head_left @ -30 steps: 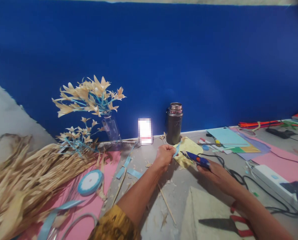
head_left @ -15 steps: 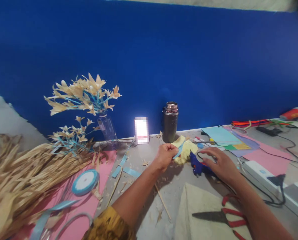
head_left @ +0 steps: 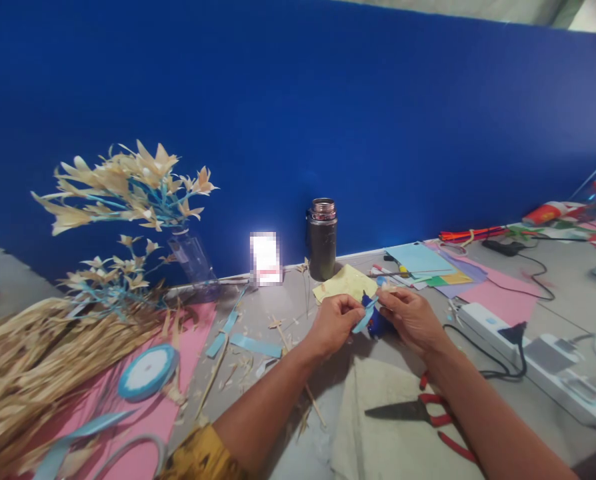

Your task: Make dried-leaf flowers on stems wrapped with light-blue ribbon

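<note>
My left hand (head_left: 335, 323) is closed in a pinch on a strip of light blue ribbon (head_left: 364, 321). At the strip's upper end, the fingertips of my right hand (head_left: 413, 320) are pressed together on it. Something small and pale shows by those fingertips; I cannot make out what it is. Behind the strip stands a blue glue gun (head_left: 375, 325), mostly hidden by my hands. A crumpled pale yellow sheet (head_left: 342, 283) lies just beyond them. Red-handled scissors (head_left: 403, 411) rest on a folded beige cloth (head_left: 363, 393) below my right forearm.
A dark flask (head_left: 323, 243) stands open at the wall. Husk flowers (head_left: 143, 180) fill a clear bottle (head_left: 195, 263) at left, above dried husks (head_left: 38, 360) and a ribbon spool (head_left: 148, 371). A white power strip (head_left: 543, 373) with cables lies right, near coloured paper (head_left: 503, 291).
My right hand has left the glue gun and come up to the ribbon strip beside my left hand. The view has turned slightly right.
</note>
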`<state>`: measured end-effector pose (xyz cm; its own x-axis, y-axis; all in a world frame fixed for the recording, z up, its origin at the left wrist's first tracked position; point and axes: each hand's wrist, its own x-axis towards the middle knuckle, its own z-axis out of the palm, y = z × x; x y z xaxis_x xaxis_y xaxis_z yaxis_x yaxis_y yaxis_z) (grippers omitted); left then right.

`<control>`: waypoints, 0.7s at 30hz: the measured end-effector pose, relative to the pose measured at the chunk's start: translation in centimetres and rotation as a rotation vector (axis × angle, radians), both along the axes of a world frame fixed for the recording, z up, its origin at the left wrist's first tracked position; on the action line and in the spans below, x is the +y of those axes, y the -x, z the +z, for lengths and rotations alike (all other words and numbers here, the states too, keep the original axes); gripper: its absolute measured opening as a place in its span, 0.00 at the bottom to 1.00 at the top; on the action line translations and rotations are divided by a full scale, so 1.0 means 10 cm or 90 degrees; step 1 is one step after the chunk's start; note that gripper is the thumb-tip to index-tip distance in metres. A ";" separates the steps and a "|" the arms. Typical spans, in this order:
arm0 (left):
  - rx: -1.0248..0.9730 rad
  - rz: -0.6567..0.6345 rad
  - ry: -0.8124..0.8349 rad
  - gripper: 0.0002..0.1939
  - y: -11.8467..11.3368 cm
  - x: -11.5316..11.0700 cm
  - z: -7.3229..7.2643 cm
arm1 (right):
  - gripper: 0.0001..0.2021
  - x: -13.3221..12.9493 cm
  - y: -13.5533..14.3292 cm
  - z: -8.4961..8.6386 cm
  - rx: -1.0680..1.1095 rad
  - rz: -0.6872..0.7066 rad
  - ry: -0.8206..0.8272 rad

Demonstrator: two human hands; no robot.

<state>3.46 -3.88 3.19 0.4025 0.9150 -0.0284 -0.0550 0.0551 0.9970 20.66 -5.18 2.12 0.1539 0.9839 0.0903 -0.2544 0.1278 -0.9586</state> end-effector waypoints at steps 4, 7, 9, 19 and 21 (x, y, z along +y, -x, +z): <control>-0.120 -0.090 0.153 0.19 0.03 -0.01 0.03 | 0.16 -0.05 -0.01 0.09 0.048 0.033 -0.005; -0.145 -0.146 0.228 0.23 0.07 -0.02 0.09 | 0.17 -0.09 -0.03 0.13 0.071 0.061 -0.006; -0.150 -0.178 0.250 0.23 0.08 -0.04 0.12 | 0.17 -0.11 -0.04 0.15 0.082 0.099 -0.011; -0.100 0.027 0.122 0.11 -0.03 -0.06 0.08 | 0.21 -0.10 -0.06 0.13 0.127 0.151 0.060; -0.088 0.036 0.094 0.09 -0.03 -0.06 0.07 | 0.21 -0.09 -0.05 0.13 0.164 0.137 0.094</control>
<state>3.72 -4.46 3.91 0.3593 0.9265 -0.1120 -0.1987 0.1932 0.9608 21.18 -6.07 3.43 -0.0588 0.9958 -0.0704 -0.4958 -0.0903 -0.8637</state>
